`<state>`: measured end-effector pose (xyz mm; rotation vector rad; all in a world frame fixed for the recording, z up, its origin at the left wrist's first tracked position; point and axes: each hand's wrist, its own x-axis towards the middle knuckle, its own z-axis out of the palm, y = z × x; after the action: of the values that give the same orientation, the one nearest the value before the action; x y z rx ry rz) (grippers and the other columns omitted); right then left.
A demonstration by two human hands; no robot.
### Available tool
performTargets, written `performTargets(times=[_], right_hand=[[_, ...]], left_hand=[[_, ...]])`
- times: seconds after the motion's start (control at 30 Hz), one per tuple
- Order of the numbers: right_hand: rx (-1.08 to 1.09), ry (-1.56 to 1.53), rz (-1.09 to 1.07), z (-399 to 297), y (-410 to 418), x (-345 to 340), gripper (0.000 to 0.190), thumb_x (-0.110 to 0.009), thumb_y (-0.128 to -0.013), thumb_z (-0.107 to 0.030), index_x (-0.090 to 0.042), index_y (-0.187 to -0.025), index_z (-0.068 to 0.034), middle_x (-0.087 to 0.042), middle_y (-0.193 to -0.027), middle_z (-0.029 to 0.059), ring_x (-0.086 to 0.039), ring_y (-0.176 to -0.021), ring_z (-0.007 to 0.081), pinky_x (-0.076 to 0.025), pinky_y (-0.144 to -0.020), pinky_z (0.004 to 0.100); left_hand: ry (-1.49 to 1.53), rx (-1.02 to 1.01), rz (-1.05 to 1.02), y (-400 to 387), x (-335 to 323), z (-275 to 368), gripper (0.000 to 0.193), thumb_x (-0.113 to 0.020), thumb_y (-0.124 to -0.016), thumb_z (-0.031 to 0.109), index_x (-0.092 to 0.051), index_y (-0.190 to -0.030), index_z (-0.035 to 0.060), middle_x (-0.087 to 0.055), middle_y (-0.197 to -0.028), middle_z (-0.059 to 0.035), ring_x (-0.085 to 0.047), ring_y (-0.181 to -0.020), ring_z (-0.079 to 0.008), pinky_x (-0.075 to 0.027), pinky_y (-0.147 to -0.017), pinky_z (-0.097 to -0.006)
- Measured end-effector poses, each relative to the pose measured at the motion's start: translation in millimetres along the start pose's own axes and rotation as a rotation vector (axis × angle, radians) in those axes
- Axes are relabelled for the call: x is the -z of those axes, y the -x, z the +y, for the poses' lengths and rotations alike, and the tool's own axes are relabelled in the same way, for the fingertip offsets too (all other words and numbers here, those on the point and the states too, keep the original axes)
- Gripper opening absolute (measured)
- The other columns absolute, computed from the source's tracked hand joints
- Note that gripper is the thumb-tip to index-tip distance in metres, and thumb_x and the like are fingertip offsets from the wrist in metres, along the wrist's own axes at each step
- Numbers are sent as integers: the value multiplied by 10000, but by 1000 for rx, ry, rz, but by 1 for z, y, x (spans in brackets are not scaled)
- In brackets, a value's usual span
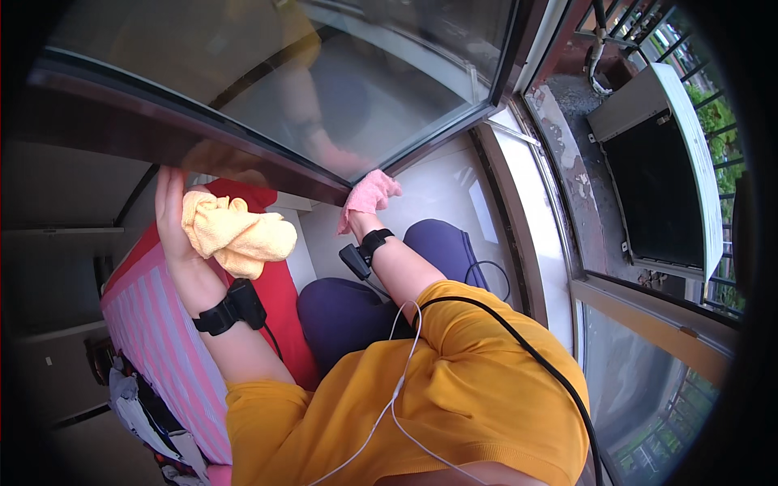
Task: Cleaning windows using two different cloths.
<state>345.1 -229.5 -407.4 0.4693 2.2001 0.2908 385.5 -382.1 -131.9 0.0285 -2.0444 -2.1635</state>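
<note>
My left hand (pixel 174 234) has its fingers stretched up against the underside of the dark red-brown window sash frame (pixel 200 135). A bunched yellow cloth (pixel 234 234) is held at its thumb side, and the thumb is mostly hidden. A pink cloth (pixel 372 195) covers most of my right hand (pixel 363 222), which presses it on the lower corner of the sash. The grip of those fingers is hidden under the cloth. Above both hands, the glass pane (pixel 377 79) reflects an arm and the pink cloth.
A bed with a pink-and-grey striped cover (pixel 152 334) and red bedding (pixel 273 304) lies at left. Clothes (pixel 143 407) are piled beside it. The white sill (pixel 535 200) runs at right; outside stands an air-conditioner unit (pixel 656 182) behind bars. Cables (pixel 516 328) hang over my yellow shirt.
</note>
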Motion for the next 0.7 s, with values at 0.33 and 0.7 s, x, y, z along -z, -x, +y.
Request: performTargets(times=[0.33,0.7], right_hand=[[-231,-119,-70,108,-74,55,1130,-807,-255,-658,-517,-1159,-44,-477,-1156,173,-474,-1031,251,-437,-855,294],[-272,-312,-19,181,-119,65,485,-852,-386,-427,-487,-619,-209,-437,-714,-12,-427,-598,117,-414,-498,164]], left_hand=[[-172,-41,71,-14,7,-2,436,-460,-960,211,-395,-1340,8,-476,-1271,-80,-512,-1083,-149,-434,-867,-262],[-190,-122,54,-10,-14,-2,355,-436,-952,140,-436,-1277,-4,-507,-1208,-90,-528,-1049,-162,-429,-873,-273]])
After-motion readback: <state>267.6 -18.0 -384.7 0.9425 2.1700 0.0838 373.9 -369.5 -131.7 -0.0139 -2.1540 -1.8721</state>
